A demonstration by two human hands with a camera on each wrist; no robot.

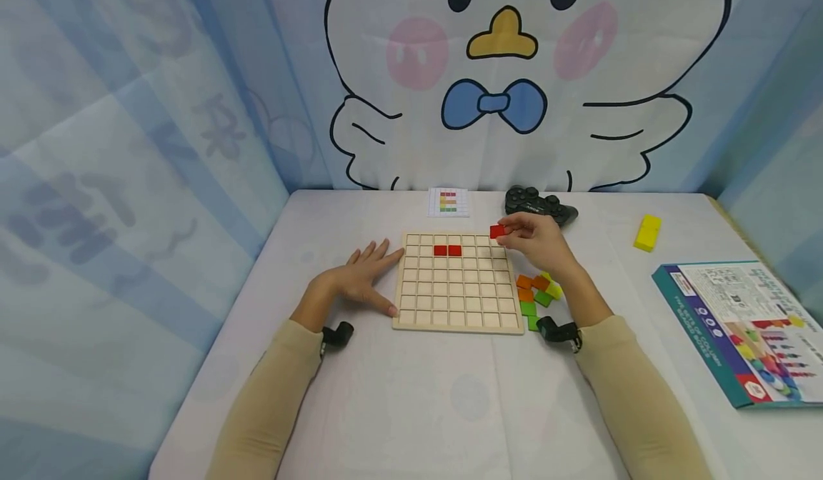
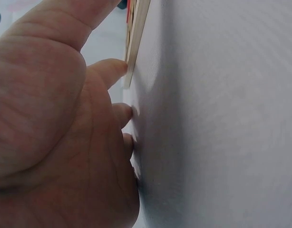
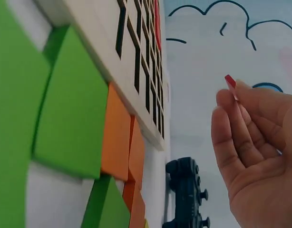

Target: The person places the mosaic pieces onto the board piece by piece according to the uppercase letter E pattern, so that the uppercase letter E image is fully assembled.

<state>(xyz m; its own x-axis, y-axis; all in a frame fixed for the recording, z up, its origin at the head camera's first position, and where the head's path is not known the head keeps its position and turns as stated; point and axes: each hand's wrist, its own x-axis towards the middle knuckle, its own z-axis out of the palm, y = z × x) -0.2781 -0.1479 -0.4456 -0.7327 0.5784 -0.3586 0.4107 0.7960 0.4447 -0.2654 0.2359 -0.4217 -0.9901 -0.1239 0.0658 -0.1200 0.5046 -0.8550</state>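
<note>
A wooden grid board [image 1: 458, 326] lies flat on the table, with two red tiles [image 1: 447, 251] side by side in its second row from the top. My left hand [image 1: 360, 278] is spread at the board's left edge; its thumb and index fingertip touch the frame. Between thumb and fingers my right hand [image 1: 536, 243] pinches a red square tile [image 1: 497, 231] over the board's top right corner. In the right wrist view that red tile [image 3: 231, 85] is seen nearly edge-on, raised above the grid. Several loose green, orange and yellow tiles [image 1: 528, 308] lie along the board's right side.
Behind the board lies a small pattern card [image 1: 448, 202] with coloured rows. A black game controller [image 1: 540, 206] sits just beyond my right hand. To the right are a yellow block [image 1: 647, 233] and a large flat box [image 1: 752, 337].
</note>
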